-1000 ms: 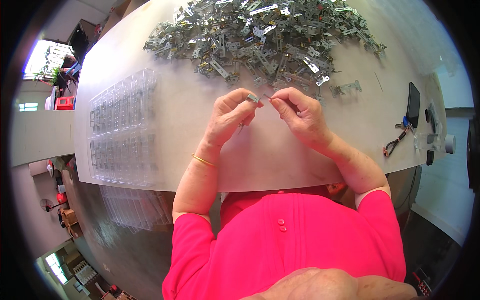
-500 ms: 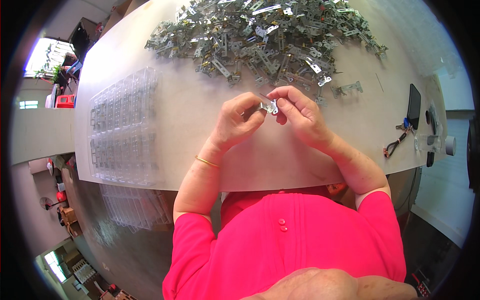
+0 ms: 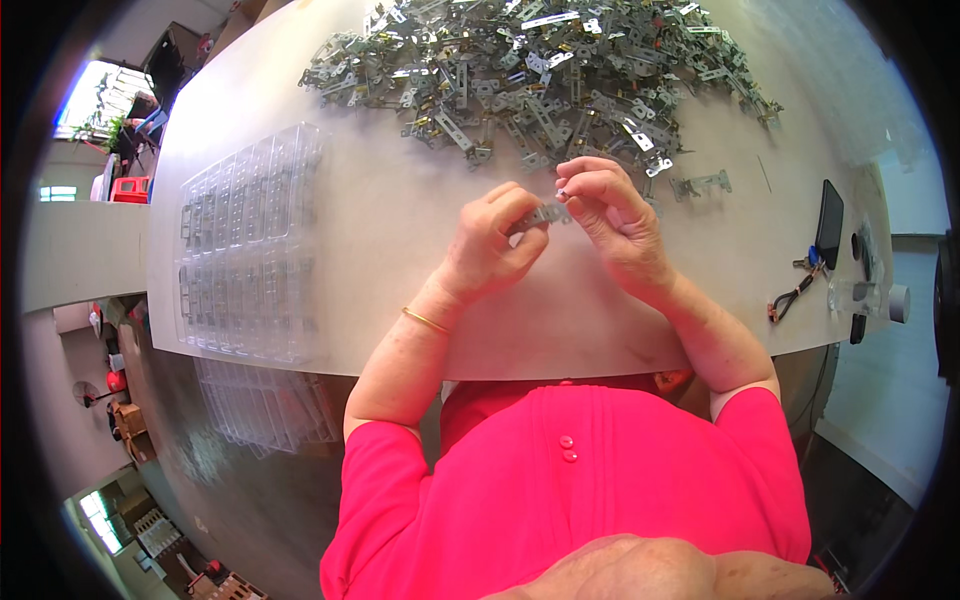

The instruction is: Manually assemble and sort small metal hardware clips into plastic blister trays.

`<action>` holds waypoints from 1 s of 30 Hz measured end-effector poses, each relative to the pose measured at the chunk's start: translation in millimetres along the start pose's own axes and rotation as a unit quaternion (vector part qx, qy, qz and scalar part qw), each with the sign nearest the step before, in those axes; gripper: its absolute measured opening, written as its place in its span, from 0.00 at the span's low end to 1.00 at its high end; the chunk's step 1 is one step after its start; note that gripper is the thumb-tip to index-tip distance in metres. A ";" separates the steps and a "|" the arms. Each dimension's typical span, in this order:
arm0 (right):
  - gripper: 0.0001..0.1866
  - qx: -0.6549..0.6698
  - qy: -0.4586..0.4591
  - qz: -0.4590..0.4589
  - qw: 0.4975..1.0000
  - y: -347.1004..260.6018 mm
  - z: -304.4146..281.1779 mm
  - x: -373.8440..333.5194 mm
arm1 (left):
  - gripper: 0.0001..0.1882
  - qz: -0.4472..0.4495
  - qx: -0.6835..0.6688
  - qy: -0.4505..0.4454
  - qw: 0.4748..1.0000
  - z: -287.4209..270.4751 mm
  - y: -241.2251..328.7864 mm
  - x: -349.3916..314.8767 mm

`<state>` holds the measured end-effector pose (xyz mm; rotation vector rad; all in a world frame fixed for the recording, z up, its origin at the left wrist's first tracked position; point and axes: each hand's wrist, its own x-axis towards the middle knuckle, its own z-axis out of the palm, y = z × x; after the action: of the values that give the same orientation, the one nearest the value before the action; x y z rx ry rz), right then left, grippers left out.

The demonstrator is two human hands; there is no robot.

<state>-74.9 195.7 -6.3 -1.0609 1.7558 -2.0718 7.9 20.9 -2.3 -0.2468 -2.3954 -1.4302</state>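
Pale table (image 3: 390, 220), metal parts (image 3: 540, 80) heaped at its far side

My left hand (image 3: 490, 245) pinches a metal bracket (image 3: 545, 215) on the near side of the heap, its free end pointing toward my right hand (image 3: 628, 235). That one is raised close beside, fingers bent; I can't tell whether its fingertips grip anything. My forearms slant inward.

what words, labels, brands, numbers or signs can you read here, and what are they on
None: no text can be read anywhere in this view.
Metal bracket in the left hand: too small and blurred for any marking.
Pile of metal brackets: too small to tell.
Clear plastic trays: no lettering that I can make out.
Black smartphone: no legible text.
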 end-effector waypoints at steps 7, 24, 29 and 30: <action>0.06 0.043 -0.037 0.132 0.990 0.3 0.3 -6.1 | 0.06 0.007 0.062 0.071 0.996 1.9 -3.9 1.0; 0.04 -0.197 0.063 -0.103 0.973 -13.5 -12.0 12.2 | 0.19 -0.168 -0.317 -0.092 0.929 -11.6 -6.3 -2.1; 0.07 -0.222 0.019 -0.052 0.974 -21.9 -7.4 2.8 | 0.23 -0.158 -0.350 -0.011 0.923 -7.5 -2.9 2.5; 0.07 -0.224 0.022 -0.051 0.973 -21.4 -7.1 2.3 | 0.24 -0.148 -0.347 0.002 0.926 -6.7 -4.6 2.6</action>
<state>-75.2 205.3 14.2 -1.2491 2.3064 -1.8030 5.4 12.8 -2.2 -0.0406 -1.8801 -2.3812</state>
